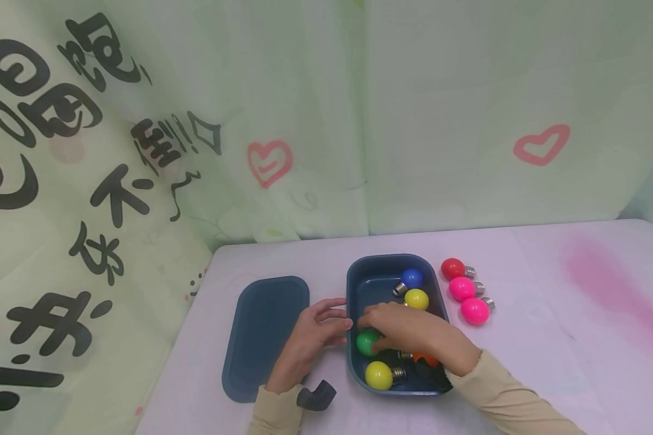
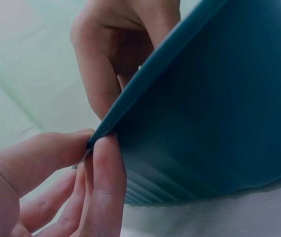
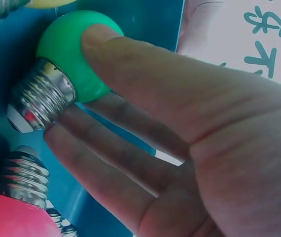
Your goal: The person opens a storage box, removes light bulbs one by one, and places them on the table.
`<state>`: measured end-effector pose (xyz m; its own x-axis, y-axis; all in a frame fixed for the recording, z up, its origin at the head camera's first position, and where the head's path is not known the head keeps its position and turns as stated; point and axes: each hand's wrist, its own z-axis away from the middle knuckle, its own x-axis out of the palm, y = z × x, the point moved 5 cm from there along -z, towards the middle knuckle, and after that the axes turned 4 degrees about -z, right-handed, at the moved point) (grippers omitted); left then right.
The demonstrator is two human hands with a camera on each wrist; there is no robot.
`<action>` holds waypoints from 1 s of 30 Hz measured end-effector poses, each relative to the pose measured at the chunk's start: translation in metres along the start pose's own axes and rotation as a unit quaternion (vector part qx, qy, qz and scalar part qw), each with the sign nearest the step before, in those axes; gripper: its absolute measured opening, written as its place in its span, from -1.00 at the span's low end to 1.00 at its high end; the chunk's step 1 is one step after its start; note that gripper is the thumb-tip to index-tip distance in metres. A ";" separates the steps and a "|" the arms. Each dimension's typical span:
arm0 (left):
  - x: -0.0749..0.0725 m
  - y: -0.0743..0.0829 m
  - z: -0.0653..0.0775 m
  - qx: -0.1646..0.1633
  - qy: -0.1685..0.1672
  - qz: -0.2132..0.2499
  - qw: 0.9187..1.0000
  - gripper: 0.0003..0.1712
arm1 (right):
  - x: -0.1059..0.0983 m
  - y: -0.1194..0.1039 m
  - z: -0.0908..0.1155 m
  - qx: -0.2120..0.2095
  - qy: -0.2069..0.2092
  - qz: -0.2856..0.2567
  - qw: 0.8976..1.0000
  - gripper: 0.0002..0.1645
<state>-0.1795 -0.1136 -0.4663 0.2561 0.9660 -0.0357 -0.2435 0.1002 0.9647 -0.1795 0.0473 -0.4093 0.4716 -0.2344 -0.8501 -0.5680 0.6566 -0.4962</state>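
Note:
A dark blue box (image 1: 374,289) with light bulbs in it stands on the table. My left hand (image 1: 311,338) is at its left side; in the left wrist view, thumb and fingers pinch the rim of the box (image 2: 204,123). Inside the box, my right hand (image 1: 413,326) holds a green light bulb (image 1: 367,343). The right wrist view shows the thumb on the green bulb (image 3: 69,39) and fingers behind it, its metal screw base exposed. Around that hand lie a blue bulb (image 1: 412,278), two yellow bulbs (image 1: 378,376) and an orange bulb (image 1: 425,359), partly hidden.
Right of the box, a red bulb (image 1: 452,269) and two pink bulbs (image 1: 475,312) lie in a row on the table. A flat blue lid (image 1: 263,326) lies to the left. Behind the table hangs a pale green curtain (image 1: 413,121) with printed hearts.

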 end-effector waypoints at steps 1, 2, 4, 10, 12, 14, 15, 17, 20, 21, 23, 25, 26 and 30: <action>0.000 0.000 0.000 -0.001 0.000 0.000 1.000 -0.41 | 0.000 0.000 0.000 -0.002 -0.001 0.000 1.000 -0.56; 0.000 0.000 0.000 -0.001 0.000 0.000 1.000 -0.41 | -0.001 -0.001 0.001 -0.004 -0.002 -0.001 1.000 -0.57; 0.000 0.000 0.000 -0.002 -0.001 0.001 1.000 -0.41 | -0.003 -0.003 0.003 -0.009 -0.001 -0.004 1.000 -0.58; 0.000 -0.001 0.000 -0.005 0.000 0.006 1.000 -0.42 | -0.012 -0.004 0.012 -0.021 0.010 -0.020 1.000 -0.62; 0.000 -0.001 0.000 -0.005 0.000 0.008 1.000 -0.42 | -0.016 -0.004 0.015 -0.030 0.015 -0.023 0.999 -0.62; 0.000 -0.001 0.000 -0.006 0.000 0.010 1.000 -0.42 | -0.019 -0.003 0.019 -0.040 0.024 -0.024 0.999 -0.61; 0.000 -0.001 0.000 -0.006 0.000 0.010 1.000 -0.42 | -0.021 -0.002 0.021 -0.043 0.028 -0.023 0.998 -0.61; 0.000 -0.001 0.001 -0.006 0.001 0.010 1.000 -0.42 | -0.025 -0.001 0.025 -0.047 0.035 -0.024 0.998 -0.60; 0.000 0.000 0.001 -0.007 0.002 0.009 1.000 -0.41 | -0.030 0.001 0.033 -0.049 0.049 -0.021 0.997 -0.61; 0.000 0.000 0.001 -0.007 0.003 0.009 1.000 -0.41 | -0.032 0.001 0.035 -0.048 0.053 -0.022 0.997 -0.61; 0.000 0.000 0.001 -0.008 0.003 0.009 1.000 -0.41 | -0.036 0.002 0.040 -0.053 0.062 -0.021 0.996 -0.61; 0.000 0.000 0.001 -0.008 0.003 0.009 1.000 -0.41 | -0.040 0.002 0.045 -0.059 0.069 -0.017 0.996 -0.61; 0.000 0.000 0.001 -0.008 0.003 0.010 1.000 -0.41 | -0.042 0.003 0.047 -0.059 0.070 -0.014 0.996 -0.61; 0.000 -0.001 0.000 -0.005 0.006 0.008 1.000 -0.40 | -0.048 0.005 0.056 -0.047 0.074 -0.009 0.996 -0.58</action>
<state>-0.1794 -0.1137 -0.4669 0.2419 0.9700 -0.0240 -0.2569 0.0879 0.9624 -0.1674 0.1024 -0.3612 0.3827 -0.3529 -0.8538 -0.6242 0.5825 -0.5206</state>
